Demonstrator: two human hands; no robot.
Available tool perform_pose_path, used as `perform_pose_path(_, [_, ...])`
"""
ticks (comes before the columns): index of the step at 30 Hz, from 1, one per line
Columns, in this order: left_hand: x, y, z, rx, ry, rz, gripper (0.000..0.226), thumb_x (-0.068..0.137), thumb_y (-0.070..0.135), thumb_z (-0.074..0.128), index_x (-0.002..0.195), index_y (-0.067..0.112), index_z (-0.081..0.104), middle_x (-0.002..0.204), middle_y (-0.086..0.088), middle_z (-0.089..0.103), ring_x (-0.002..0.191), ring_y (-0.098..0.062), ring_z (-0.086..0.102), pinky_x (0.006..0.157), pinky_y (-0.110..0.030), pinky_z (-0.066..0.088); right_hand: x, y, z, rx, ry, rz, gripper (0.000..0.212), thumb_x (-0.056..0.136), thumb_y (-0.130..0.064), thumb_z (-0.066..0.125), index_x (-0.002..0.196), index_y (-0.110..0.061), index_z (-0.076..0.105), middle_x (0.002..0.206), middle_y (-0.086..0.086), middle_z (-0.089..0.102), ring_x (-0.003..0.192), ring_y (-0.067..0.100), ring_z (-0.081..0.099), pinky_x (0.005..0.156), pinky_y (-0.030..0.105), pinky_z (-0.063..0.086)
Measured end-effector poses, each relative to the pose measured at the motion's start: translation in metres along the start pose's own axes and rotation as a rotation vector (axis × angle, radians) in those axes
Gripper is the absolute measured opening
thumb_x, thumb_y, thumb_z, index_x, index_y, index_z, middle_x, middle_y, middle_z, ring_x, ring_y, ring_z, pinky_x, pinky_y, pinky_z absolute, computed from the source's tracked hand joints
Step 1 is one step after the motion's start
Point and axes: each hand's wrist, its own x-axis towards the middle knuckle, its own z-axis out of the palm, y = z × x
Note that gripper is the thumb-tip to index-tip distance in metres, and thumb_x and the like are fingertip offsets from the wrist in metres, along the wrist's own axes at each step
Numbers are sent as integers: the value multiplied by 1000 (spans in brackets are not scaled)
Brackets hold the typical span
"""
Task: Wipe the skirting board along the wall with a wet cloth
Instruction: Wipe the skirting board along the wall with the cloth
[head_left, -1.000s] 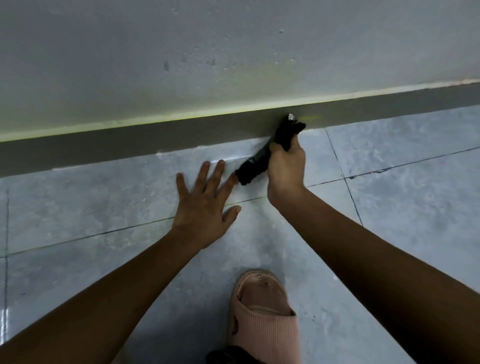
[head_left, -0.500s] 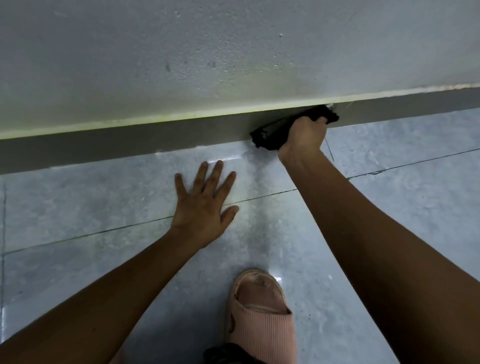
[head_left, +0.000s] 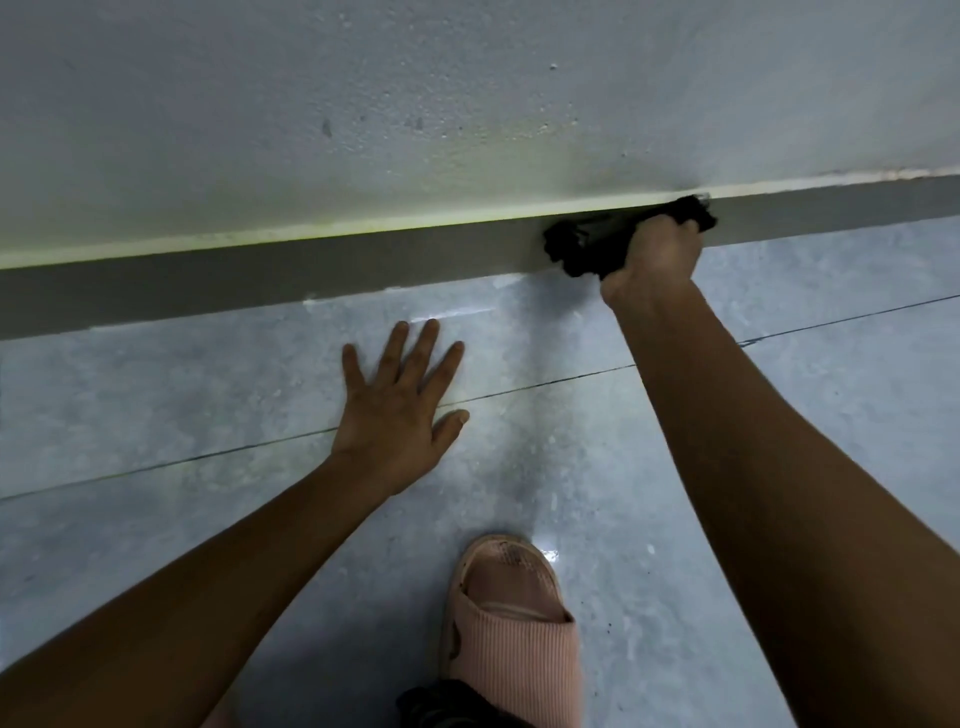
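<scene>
The right hand (head_left: 655, 253) is gripping a bunched black cloth (head_left: 587, 244) and pressing it against the grey skirting board (head_left: 311, 270), just under the board's top edge where it's meeting the wall (head_left: 467, 104). The left hand (head_left: 397, 410) is lying open, palm flat on the tiled floor (head_left: 182, 395), fingers spread, prob. bracing body weight.

Risks, as I'm judging them: cloth is wadded, not spread, so it's likely touching only a narrow strip & missing the lower part of the board near the floor joint. A loose end is hanging out to the left of the fist; it could be dragging on the tiles and smearing them. If the cloth is dripping, the floor under the braced palm or the pink slipper (head_left: 511, 623) could be getting slick, w/ a slip risk. Pushing too high could be streaking the pale wall paint.

The board itself is looking dull grey, matte, long, running across the whole view; can't tell wet from dry patches.
</scene>
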Motion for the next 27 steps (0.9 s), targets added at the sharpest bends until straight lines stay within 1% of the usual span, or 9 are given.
perform_pose_path(3, [0, 0, 1, 7, 6, 1, 72, 83, 61, -5, 147, 29, -15, 158, -4, -15, 145, -29, -14, 108, -65, 0, 14, 10, -1, 59, -43, 80, 54, 98, 3, 26, 146, -19, 32, 134, 9, 51, 107, 29, 56, 99, 46, 46])
perform_pose_path(6, [0, 0, 2, 8, 9, 8, 74, 82, 61, -5, 148, 28, -9, 159, -6, -8, 145, -30, -8, 108, -66, 3, 12, 24, 9, -3, -90, 122, 48, 94, 5, 28, 137, -12, 44, 123, 14, 58, 100, 32, 61, 91, 49, 51])
perform_pose_path(8, [0, 0, 3, -2, 17, 10, 73, 83, 60, -2, 149, 27, -3, 160, -6, -2, 146, -30, -5, 107, -66, 5, 5, 29, 12, -53, -88, 115, 45, 93, 5, 29, 131, -10, 49, 113, 13, 61, 94, 31, 62, 81, 43, 56])
perform_pose_path(11, [-1, 0, -1, -8, 20, 6, 71, 86, 60, 2, 149, 27, -4, 160, -6, -5, 146, -30, -6, 108, -66, 4, 10, 15, 10, -37, -50, 14, 47, 92, 6, 29, 133, -6, 48, 121, 16, 60, 93, 31, 62, 64, 37, 57])
perform_pose_path(15, [0, 1, -2, -1, -6, 5, 72, 85, 60, 4, 147, 29, -12, 158, -4, -15, 145, -29, -15, 109, -64, 0, 30, -14, -9, -128, 45, -130, 45, 99, -3, 32, 143, -8, 37, 125, 12, 53, 97, 25, 58, 93, 39, 49])
perform_pose_path(18, [0, 0, 2, -3, 27, 2, 72, 84, 61, 0, 149, 29, -5, 160, -5, -8, 145, -29, -9, 108, -65, 1, 38, -11, -17, -212, 37, -18, 38, 99, -10, 33, 136, -10, 43, 131, 11, 55, 81, 17, 58, 90, 35, 48])
perform_pose_path(20, [0, 0, 3, -3, 27, 0, 74, 83, 61, 0, 149, 28, -2, 160, -5, -3, 146, -29, -5, 108, -66, 2, 36, -6, -13, -124, 34, 89, 33, 98, -4, 32, 126, -10, 49, 118, 12, 61, 91, 23, 63, 91, 38, 51])
perform_pose_path(25, [-1, 0, 3, 2, 35, 8, 73, 85, 60, 3, 149, 26, 2, 160, -7, 2, 146, -31, 0, 107, -67, 6, 20, 13, -3, -195, -50, 113, 41, 94, 5, 31, 125, -8, 54, 105, 10, 62, 73, 23, 61, 55, 29, 57])
perform_pose_path(27, [-1, 0, 2, 4, 25, 6, 74, 83, 61, -1, 149, 27, -4, 160, -6, -4, 146, -30, -5, 108, -66, 4, 17, 6, -2, -183, -55, 58, 41, 93, 6, 30, 126, -4, 53, 101, 11, 60, 78, 26, 61, 56, 30, 57])
